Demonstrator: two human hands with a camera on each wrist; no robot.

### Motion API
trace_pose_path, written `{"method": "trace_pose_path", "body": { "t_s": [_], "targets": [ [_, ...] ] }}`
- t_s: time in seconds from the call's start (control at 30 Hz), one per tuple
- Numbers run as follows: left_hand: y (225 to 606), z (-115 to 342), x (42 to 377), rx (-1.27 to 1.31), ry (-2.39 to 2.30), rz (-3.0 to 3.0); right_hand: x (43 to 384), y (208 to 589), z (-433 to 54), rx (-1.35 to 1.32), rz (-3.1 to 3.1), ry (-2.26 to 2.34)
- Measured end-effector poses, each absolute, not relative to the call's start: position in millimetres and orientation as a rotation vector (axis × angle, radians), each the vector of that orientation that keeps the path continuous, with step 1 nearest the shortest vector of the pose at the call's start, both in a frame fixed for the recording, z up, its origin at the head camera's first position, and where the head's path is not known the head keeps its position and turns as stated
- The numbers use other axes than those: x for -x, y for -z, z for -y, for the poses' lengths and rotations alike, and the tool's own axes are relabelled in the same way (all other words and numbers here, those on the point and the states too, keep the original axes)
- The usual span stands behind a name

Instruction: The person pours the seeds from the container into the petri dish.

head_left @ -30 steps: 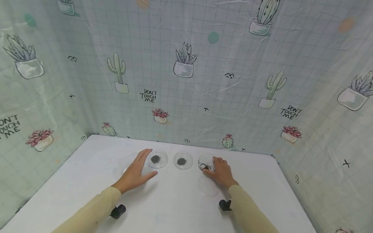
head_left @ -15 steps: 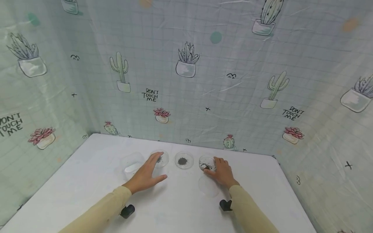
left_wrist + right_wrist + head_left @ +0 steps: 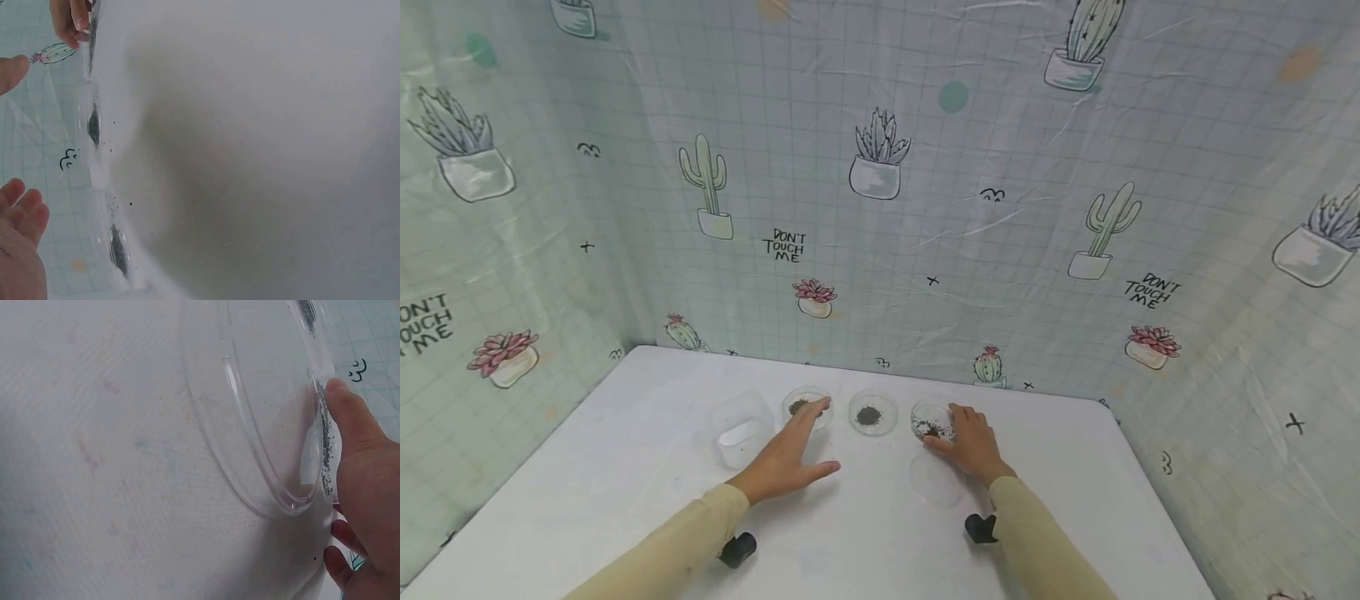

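Observation:
My left hand (image 3: 781, 465), fingers and thumb spread apart, is over the near side of the left petri dish (image 3: 807, 393), which it partly hides. Nothing is held in it; in the left wrist view the fingers (image 3: 28, 212) appear apart from the dishes. Dark granules lie in this dish. To its right is the middle petri dish (image 3: 886, 405) with a dark heap. My right hand (image 3: 973, 448) holds the right petri dish (image 3: 929, 410) at its side, thumb in front and fingers behind. Dark granules are scattered in that dish. A clear round lid (image 3: 936, 483) lies in front.
A clear plastic container (image 3: 737, 407) with a white piece (image 3: 739, 434) in it stands left of the dishes; the piece's kind is unclear. Everything is on a white table (image 3: 850, 533). A cactus-print sheet (image 3: 880, 250) encloses the back and sides.
My left hand has moved right, from the left side of the left petri dish to over its front, uncovering the plastic container. The right hand stays at its dish.

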State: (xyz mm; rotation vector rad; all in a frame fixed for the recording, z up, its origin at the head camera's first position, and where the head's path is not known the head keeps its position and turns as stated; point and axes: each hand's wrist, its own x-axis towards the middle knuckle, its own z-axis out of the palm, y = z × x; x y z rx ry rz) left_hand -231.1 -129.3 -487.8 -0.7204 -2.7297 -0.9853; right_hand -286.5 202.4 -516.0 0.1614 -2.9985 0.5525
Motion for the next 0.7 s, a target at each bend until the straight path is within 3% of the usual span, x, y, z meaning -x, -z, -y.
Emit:
{"method": "trace_pose_path", "body": {
  "t_s": [0.7],
  "targets": [
    [500.0,96.3,234.7,0.853,0.981,2.717,285.8,514.6,-201.2,-0.107,3.024,-0.579]
  ]
}}
